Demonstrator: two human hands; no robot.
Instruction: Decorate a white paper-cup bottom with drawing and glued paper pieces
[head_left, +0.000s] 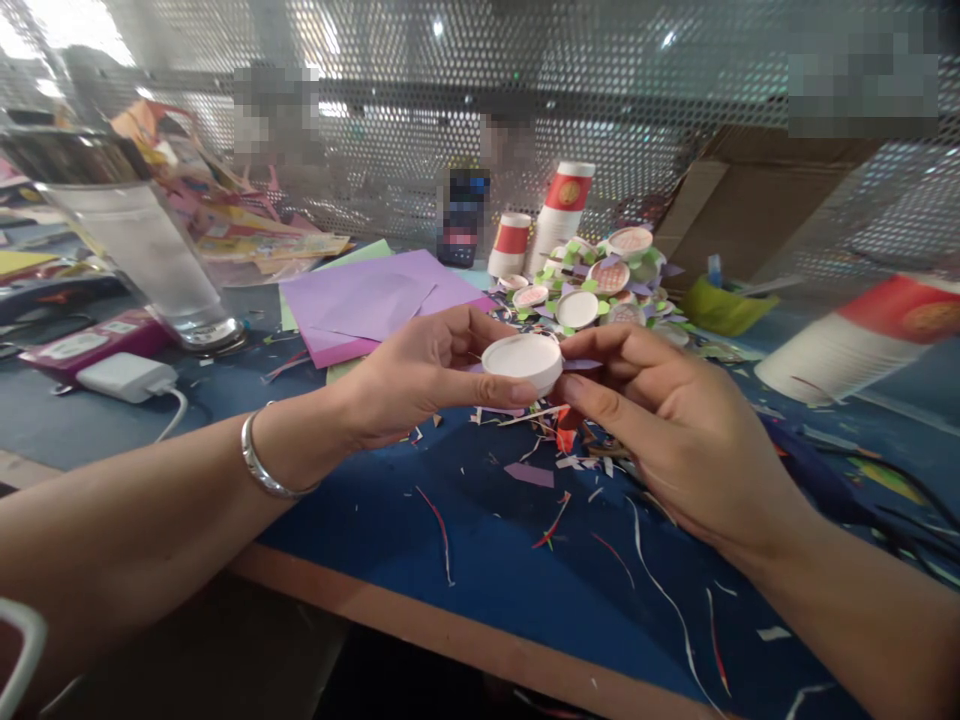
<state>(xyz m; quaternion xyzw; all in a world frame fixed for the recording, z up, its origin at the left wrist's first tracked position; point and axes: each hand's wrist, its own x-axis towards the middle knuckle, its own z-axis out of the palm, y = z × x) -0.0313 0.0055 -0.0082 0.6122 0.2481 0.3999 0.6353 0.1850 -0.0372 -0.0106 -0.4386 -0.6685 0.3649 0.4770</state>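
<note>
Both my hands hold one small white paper cup bottom [523,361] just above the blue table [480,540]. My left hand [420,372], with a silver bangle on its wrist, pinches the disc's left side between thumb and fingers. My right hand [660,425] grips the right side, fingers curled under it. Paper scraps and thin strips [559,440] lie on the table right below the disc.
A pile of cut cup bottoms with green and purple paper bits [600,285] sits behind my hands. Red-and-white paper cups [559,215] stand further back, one lies at right [862,335]. Purple paper sheets [367,300], a glass [150,255] and a white charger [124,377] are at left.
</note>
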